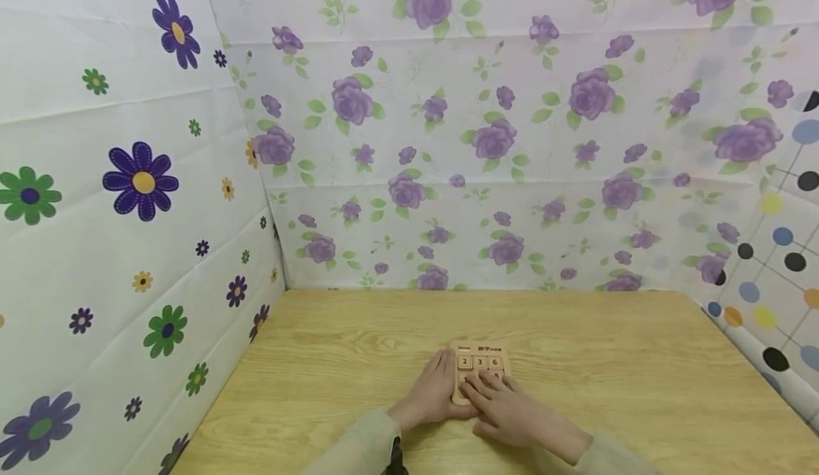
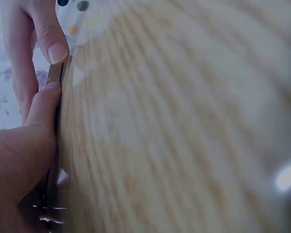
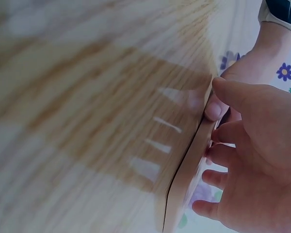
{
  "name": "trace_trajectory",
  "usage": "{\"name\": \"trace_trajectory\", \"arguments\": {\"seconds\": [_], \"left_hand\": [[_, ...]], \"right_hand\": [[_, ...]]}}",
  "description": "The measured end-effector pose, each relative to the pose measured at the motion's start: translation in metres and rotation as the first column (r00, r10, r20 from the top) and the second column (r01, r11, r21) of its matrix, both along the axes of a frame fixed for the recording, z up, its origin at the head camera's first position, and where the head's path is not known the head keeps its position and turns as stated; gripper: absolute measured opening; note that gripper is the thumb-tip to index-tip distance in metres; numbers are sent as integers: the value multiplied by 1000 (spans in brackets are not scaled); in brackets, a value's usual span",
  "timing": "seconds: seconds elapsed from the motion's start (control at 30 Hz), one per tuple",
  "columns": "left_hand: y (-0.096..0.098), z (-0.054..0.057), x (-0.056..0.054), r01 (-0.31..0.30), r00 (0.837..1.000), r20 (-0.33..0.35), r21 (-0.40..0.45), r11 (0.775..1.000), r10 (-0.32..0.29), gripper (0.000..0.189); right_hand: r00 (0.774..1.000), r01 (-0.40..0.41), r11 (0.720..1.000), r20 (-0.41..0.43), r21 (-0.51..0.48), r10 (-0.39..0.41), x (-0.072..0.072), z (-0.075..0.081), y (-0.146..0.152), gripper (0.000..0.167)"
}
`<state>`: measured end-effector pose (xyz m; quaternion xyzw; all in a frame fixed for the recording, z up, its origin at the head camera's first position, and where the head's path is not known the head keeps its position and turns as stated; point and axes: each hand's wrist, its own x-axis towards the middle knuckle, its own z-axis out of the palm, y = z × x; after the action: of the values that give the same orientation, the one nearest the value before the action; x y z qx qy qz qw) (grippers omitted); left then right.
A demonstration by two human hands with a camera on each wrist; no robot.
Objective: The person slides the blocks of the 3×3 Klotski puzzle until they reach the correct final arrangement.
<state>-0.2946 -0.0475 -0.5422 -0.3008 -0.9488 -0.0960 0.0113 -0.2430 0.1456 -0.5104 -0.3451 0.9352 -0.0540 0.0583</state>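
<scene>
Well, left hand [image 1: 434,393] grips a rectangular tan wooden tray [image 1: 473,349], outstretched right hand [image 1: 505,407] touching its square numbered tiles [image 1: 480,363].

- Pale wood-grain tabletop [image 1: 320,361], its glossy surface catching a bright light reflection [image 2: 286,175]
- Rear floral sheet [image 1: 397,141]: white, creased, purple roses with green leaves
- Left daisy-print sheet [image 1: 64,262]: purple, green, yellow blooms
- Right polka-dot sheet [image 1: 777,297]: coloured dots, thin linking lines
</scene>
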Motion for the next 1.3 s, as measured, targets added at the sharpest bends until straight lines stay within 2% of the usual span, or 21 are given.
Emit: {"name": "trace_trajectory", "arguments": {"seconds": [0.4, 0.9, 1.3], "left_hand": [[-1, 0, 1, -26, 999, 21, -24, 999, 26, 117], [-1, 1, 0, -12, 1000, -17, -46, 999, 11, 114], [-1, -2, 0, -11, 1000, -27, -55, 998, 9, 115]], "right_hand": [[1000, -19, 1000, 7, -18, 19, 4, -2, 1, 66], [1000, -16, 1000, 15, -6, 16, 13, 6, -2, 68], [999, -17, 1000, 29, -20, 18, 12, 3, 0, 68]]}}
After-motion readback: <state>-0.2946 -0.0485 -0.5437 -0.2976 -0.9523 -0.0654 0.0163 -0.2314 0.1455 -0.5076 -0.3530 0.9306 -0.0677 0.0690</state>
